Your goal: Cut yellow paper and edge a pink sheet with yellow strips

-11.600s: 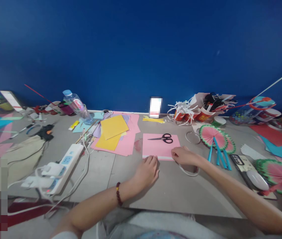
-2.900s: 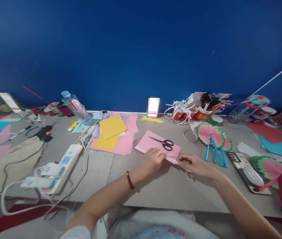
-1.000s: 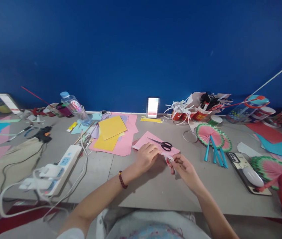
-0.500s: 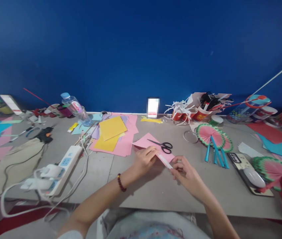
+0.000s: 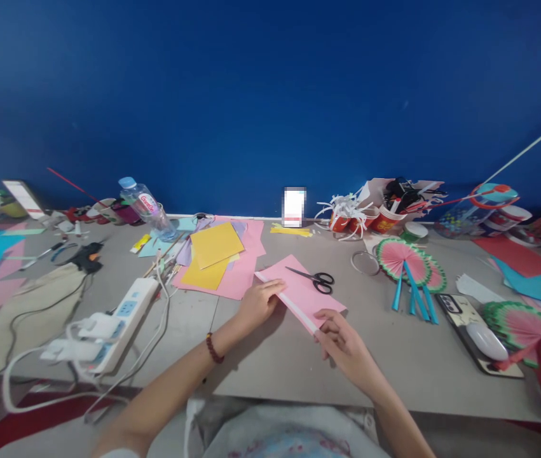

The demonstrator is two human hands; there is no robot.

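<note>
A pink sheet of paper [image 5: 306,294] lies in front of me with a white strip [image 5: 294,308] along its near edge. My left hand [image 5: 261,304] has its fingers on the left part of that edge, the thumb hidden beneath. At the near right corner my right hand [image 5: 339,337] pinches the paper between thumb and fingers. Black-handled scissors [image 5: 322,280] rest on top of the sheet, blades pointing left.
Yellow sheets [image 5: 217,245] lie on other coloured paper to the left, near a power strip [image 5: 127,318] with cables. A phone [image 5: 294,207] leans against the wall. On the right are pleated watermelon-coloured fans [image 5: 404,261], a metal ring [image 5: 364,262] and a white mouse [image 5: 487,340].
The pink sheet has come flatter and nearer, showing more of its surface and white strip. My left hand has slid left along the edge; my right hand has moved slightly left and nearer.
</note>
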